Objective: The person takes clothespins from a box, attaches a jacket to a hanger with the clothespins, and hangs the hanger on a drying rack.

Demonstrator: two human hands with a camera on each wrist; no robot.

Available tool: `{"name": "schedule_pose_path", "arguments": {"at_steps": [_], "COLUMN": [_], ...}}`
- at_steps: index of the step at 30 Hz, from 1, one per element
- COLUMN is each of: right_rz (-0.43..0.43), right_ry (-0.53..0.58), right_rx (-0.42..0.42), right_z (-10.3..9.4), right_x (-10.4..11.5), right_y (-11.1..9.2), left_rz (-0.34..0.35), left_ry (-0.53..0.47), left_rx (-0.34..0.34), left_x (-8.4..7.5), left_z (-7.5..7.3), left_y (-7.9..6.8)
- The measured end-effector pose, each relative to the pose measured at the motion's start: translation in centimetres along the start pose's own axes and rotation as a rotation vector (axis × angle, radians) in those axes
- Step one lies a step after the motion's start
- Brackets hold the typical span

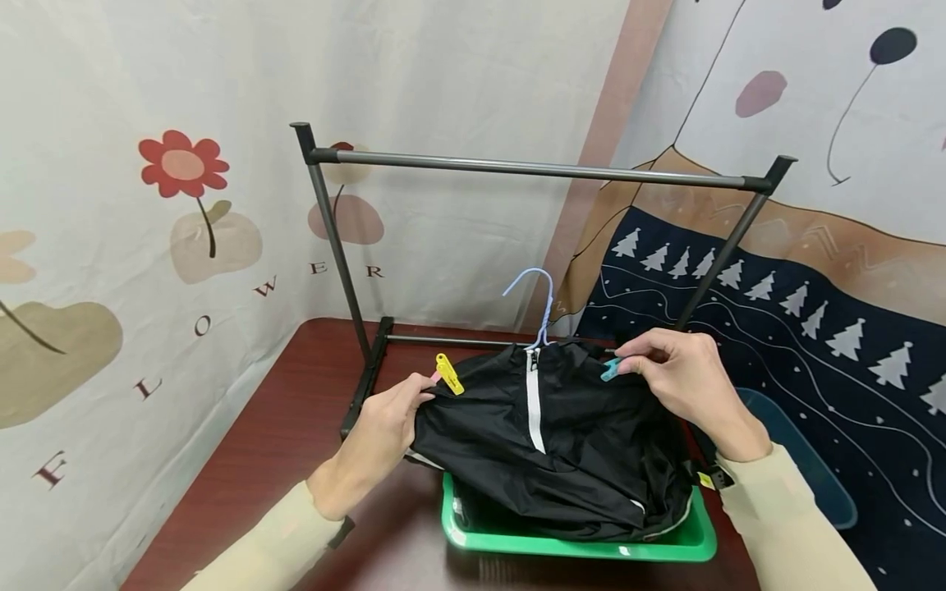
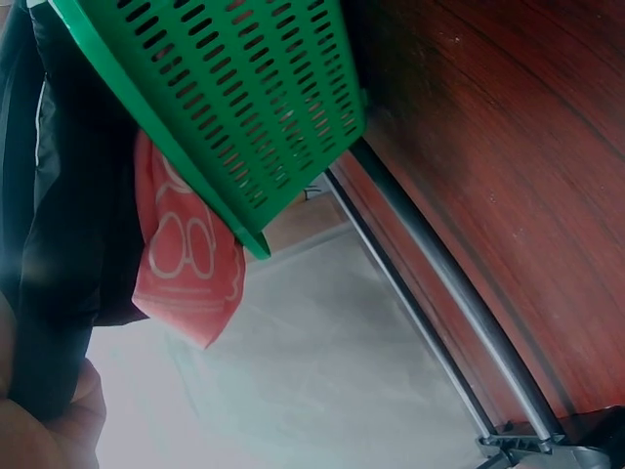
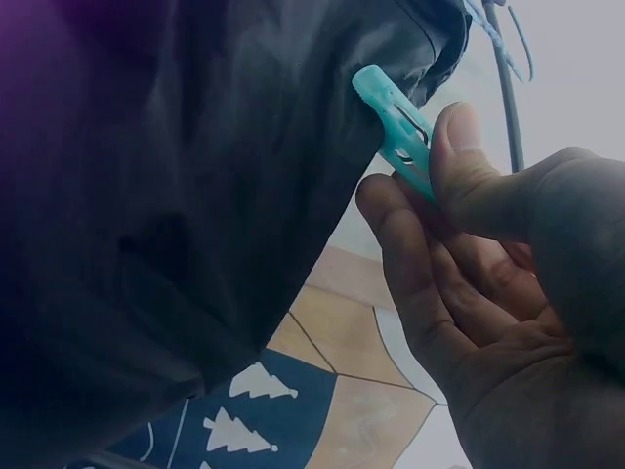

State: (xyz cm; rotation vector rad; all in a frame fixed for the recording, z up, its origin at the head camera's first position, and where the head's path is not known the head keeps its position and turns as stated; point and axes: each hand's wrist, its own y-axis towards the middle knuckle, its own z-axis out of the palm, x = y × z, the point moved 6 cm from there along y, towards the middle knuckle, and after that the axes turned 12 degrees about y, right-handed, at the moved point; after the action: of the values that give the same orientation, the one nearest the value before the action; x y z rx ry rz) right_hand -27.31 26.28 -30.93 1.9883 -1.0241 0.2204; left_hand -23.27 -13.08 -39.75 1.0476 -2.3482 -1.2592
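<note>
A black jacket [image 1: 591,447] with a white zip strip hangs on a light-blue wire hanger [image 1: 549,308], its lower part over a green basket [image 1: 576,548]. My left hand [image 1: 377,427] grips the jacket's fabric at the left shoulder. A yellow clothespin [image 1: 449,375] sits there just beyond the fingertips, with a bit of pink beside it. At the other shoulder my right hand [image 1: 691,382] pinches a teal clothespin [image 3: 398,132] between thumb and fingers. That clothespin's far end meets the jacket's edge in the right wrist view.
Behind the jacket stands a rack with a grey top bar [image 1: 517,166] on a dark red table [image 1: 259,443]. A pink cloth [image 2: 190,274] with white print shows beside the slotted basket in the left wrist view. A blue translucent bin [image 1: 813,468] is at the right.
</note>
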Motion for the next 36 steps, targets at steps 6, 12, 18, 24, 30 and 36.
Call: {"name": "schedule_pose_path", "arguments": {"at_steps": [6,12,18,24,30,36], "right_rz": [0.021,0.069,0.067,0.062,0.056,0.044], "right_ry": [0.007,0.016,-0.003,0.003,0.029,0.040], "right_rx": [0.035,0.104,0.141,0.152,0.149,0.137], "right_z": [0.2,0.7,1.1,1.2,1.1,1.0], "right_x": [0.0,-0.3,-0.5,-0.3,-0.3,-0.4], "right_y": [0.1,0.1,-0.1,-0.2,-0.4,-0.5], "left_rz": [0.005,0.008,-0.004,-0.012,-0.011,-0.014], "left_ry": [-0.007,0.003,0.006,0.013,0.012,0.019], "left_rx": [-0.006,-0.008,-0.004,-0.003,-0.003,-0.003], "left_x": [-0.3,-0.4,-0.4,-0.4,-0.4,-0.3], "left_z": [-0.1,-0.1,-0.1,0.0,0.0,0.0], "left_y": [0.2,0.4,0.3,0.2,0.1,0.0]}}
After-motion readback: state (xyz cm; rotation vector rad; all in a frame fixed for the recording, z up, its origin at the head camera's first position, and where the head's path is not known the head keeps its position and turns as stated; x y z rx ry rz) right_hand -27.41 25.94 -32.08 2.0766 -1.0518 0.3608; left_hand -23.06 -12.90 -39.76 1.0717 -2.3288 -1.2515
